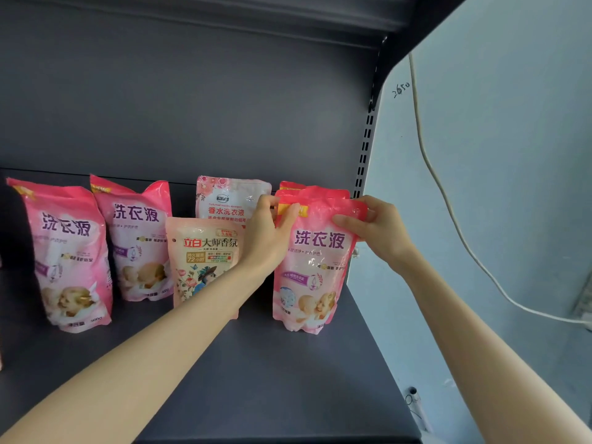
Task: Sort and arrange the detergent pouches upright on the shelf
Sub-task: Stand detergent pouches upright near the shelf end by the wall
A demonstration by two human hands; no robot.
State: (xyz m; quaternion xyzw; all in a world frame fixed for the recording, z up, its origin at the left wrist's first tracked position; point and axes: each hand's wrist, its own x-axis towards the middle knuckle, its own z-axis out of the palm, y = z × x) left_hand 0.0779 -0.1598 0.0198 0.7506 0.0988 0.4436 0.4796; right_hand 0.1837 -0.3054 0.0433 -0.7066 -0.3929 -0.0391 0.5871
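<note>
We saw both hands holding one pink pouch (315, 270), which stood upright on the dark shelf (256, 373) toward three o'clock, close to the shelf's right edge. The left hand (272, 233) pinched its top corner at ten o'clock, thumb across the front and fingers tucked behind. The right hand (381, 227) pinched the corner at two o'clock in the same way.

Directly behind it, at twelve o'clock, only the red top edges of the rear pouches (309, 190) showed, perhaps two of them. At nine o'clock of the held pouch stood a peach pouch (201, 261), its right side hidden by the left forearm. Behind that was a white pouch (229, 198) printed with roses, its lower half covered.

Farther toward nine o'clock stood a second pink pouch (137, 238) and a third pink pouch (70, 251), both upright. A dark shape beside the third was cut off by the frame, and we could not make it out.

At one o'clock a slotted post (365, 149) met a pale wall (512, 139), where a white cable (448, 203) hung. The handwriting (401, 89) there was too small for us to read.
</note>
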